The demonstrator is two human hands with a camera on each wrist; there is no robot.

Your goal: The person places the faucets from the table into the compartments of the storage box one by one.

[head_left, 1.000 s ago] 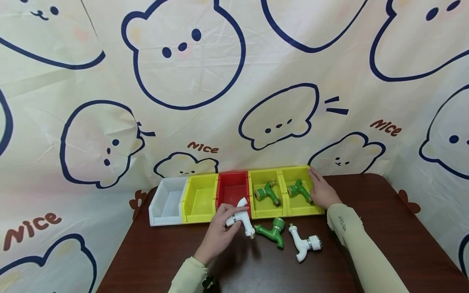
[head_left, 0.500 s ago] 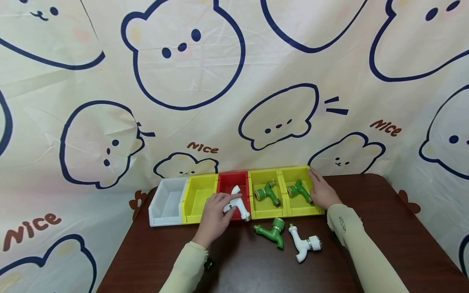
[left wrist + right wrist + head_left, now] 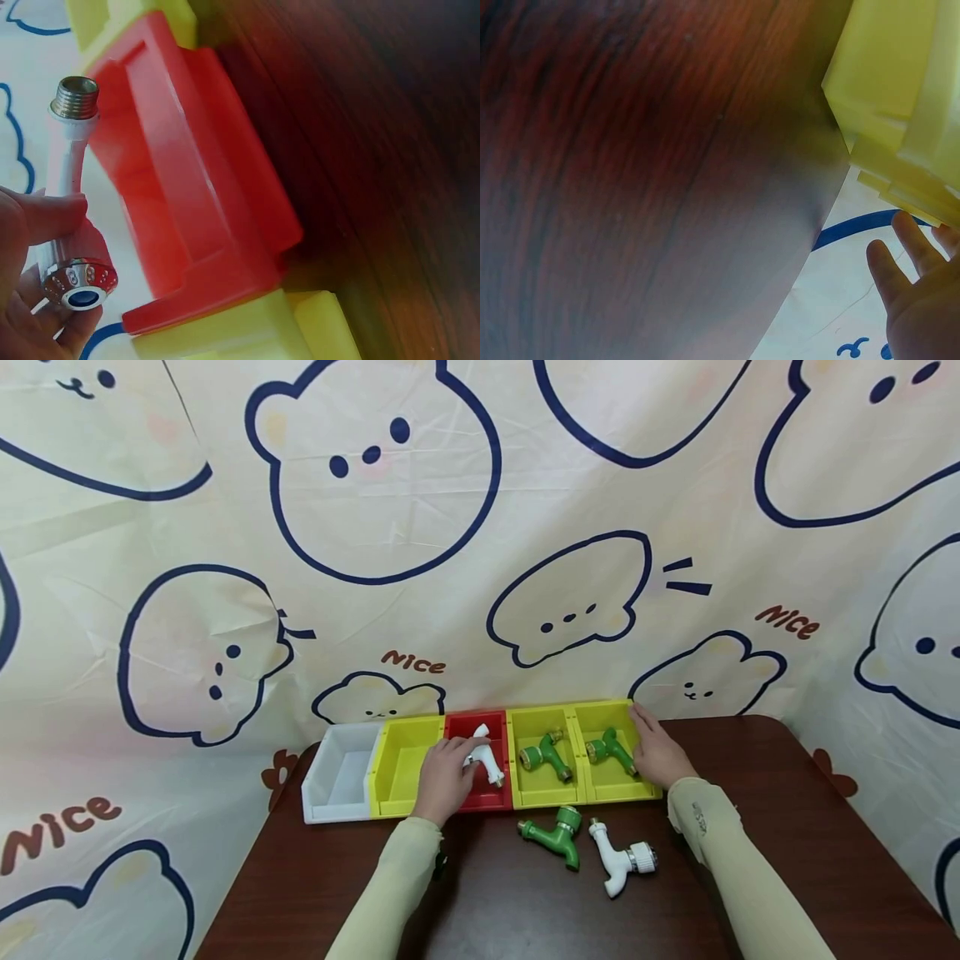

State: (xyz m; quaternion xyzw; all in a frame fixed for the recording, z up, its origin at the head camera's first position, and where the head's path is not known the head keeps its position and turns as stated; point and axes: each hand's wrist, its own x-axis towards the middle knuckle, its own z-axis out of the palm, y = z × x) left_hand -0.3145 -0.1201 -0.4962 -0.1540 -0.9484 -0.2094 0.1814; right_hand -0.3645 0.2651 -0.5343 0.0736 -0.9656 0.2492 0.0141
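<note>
My left hand [image 3: 444, 778] grips a white tap [image 3: 490, 763] over the red bin [image 3: 492, 798]. In the left wrist view, thumb and fingers hold the white tap [image 3: 69, 154], its threaded metal end upward, beside the red bin [image 3: 184, 150]. My right hand [image 3: 662, 755] rests with extended fingers against the outer wall of the rightmost yellow bin [image 3: 609, 792]. One green tap [image 3: 612, 750] lies in that bin, another green tap [image 3: 548, 756] in the yellow bin beside it [image 3: 542, 793].
On the brown table [image 3: 510, 910], in front of the bins, lie a green tap [image 3: 555, 838] and a white tap [image 3: 618, 858]. Left of the red bin stand a yellow bin [image 3: 405, 752] and a white bin [image 3: 341, 768]. A patterned cloth [image 3: 480, 610] hangs behind.
My left hand has carried the white tap away from the front of the bins, forward and slightly left, to over the red bin. The right hand stays at the rightmost yellow bin.
</note>
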